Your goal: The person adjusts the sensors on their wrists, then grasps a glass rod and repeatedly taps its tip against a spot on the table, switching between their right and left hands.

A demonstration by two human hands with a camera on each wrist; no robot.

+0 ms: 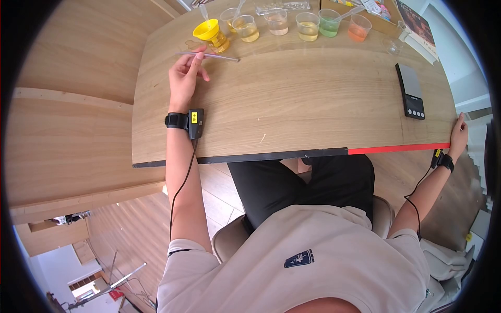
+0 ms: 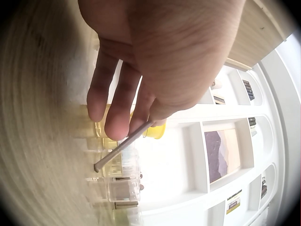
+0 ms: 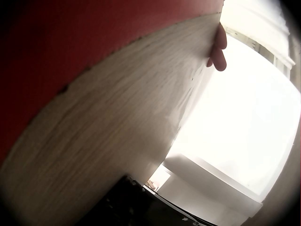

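Note:
My left hand (image 1: 185,77) pinches a thin, greyish-pink rod (image 1: 224,57) between thumb and fingers, over the table's left part. In the left wrist view the rod slants down to a dark, blunt tip, and the other fingers (image 2: 96,96) hang beside it. Just beyond this hand stands a clear vessel of yellow liquid (image 1: 221,45), with a yellow funnel (image 1: 206,29) at its top. My right hand (image 1: 459,136) is at the table's right front corner, holding nothing visible; its fingertips (image 3: 219,59) show along the edge in the right wrist view.
Along the back stand several clear cups, including a green one (image 1: 329,26) and an orange one (image 1: 358,33), some with droppers. A small glass flask (image 1: 394,46) and a black digital scale (image 1: 410,91) are at the right. A book (image 1: 417,26) lies at the back corner.

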